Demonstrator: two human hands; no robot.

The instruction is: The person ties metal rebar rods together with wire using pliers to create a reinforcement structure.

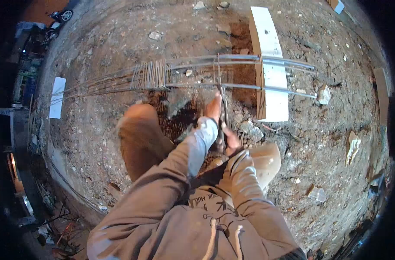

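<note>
Long-handled metal pincers point away from me, their head against the near steel bar where a thin stirrup crosses it. My right hand is closed around the lower handle part. Just below the near bar, my left hand has its fingers closed beside the pincers' head; whatever they pinch is too small to make out. Several long bars form a cage running left to right. Bunched stirrups sit around it left of my hands.
A white block supports the bars on the right, and a flat white piece lies under their left ends. Stones and rubble are scattered over the dirt. My knees flank my hands. A motorcycle stands far left.
</note>
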